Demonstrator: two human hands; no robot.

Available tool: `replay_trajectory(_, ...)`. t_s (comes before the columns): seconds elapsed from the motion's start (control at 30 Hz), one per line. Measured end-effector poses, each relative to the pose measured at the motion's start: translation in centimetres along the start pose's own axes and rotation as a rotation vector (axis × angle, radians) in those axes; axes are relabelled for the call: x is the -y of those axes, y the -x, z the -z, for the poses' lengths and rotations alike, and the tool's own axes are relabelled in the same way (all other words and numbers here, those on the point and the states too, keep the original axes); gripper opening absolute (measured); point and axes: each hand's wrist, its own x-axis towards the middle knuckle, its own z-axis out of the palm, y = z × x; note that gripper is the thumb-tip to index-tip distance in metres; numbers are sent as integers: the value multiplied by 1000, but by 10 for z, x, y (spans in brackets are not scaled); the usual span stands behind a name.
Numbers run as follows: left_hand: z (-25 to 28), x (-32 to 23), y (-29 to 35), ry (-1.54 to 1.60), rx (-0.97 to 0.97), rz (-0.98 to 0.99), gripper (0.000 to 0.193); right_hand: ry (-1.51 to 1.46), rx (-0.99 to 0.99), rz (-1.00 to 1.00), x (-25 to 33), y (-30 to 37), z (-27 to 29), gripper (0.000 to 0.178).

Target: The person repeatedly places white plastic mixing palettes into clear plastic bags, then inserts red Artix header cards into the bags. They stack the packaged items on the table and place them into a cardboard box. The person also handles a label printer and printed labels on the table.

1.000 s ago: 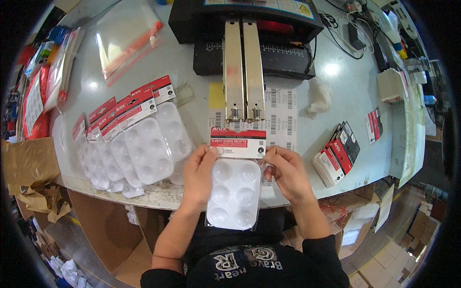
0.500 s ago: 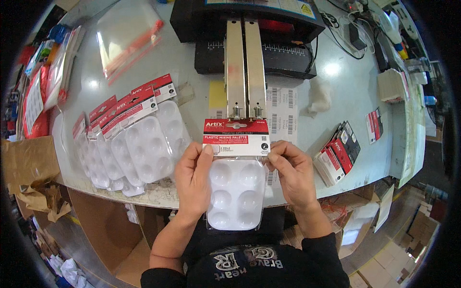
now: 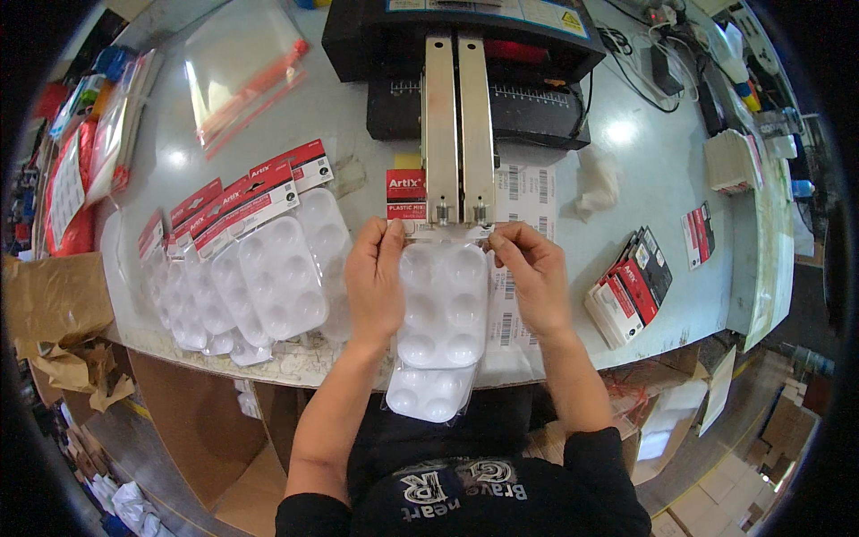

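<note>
A white plastic mixing palette with round wells (image 3: 443,304) in a clear bag hangs toward me from its red and white header card (image 3: 405,185). The card lies under the ends of two long metal arms (image 3: 438,134) of a black bench machine, apparently a stapler. My left hand (image 3: 376,273) pinches the package at the card's lower left. With thumb and fingers, my right hand (image 3: 532,273) grips the lower right corner. Part of a second white palette (image 3: 431,396) shows beneath the first, over the table's front edge. The metal arms hide most of the card.
Several carded palettes (image 3: 282,277) fan out on the left, with clear bags (image 3: 242,76) behind them. On the right lie a stack of header cards (image 3: 631,286) and one loose card (image 3: 696,234). Barcode label sheets (image 3: 528,192) lie beside the arms. Cardboard boxes (image 3: 201,412) stand below the table.
Both hands have moved forward, bringing the header card from in front of the metal arms to beneath them. The second palette has come into view below the first.
</note>
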Motion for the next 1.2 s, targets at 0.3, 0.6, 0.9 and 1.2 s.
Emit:
replay_trajectory(0.3, 106, -66, -13, -1279, -584, -219, 41, 1136, -238, 234, 30, 58, 152, 117)
replay_trajectory(0.6, 109, -32, 2, -1379, 225, -274, 59, 1024, -204, 131, 15, 48, 172, 125)
replay_trajectory(0.9, 32, 4, 52, -727, 195, -308, 17, 931, -287, 2, 28, 45, 170, 96)
replay_trajectory(1.2, 17, -42, 70, 254, 356, 238, 12, 698, 101, 310, 71, 60, 42, 55)
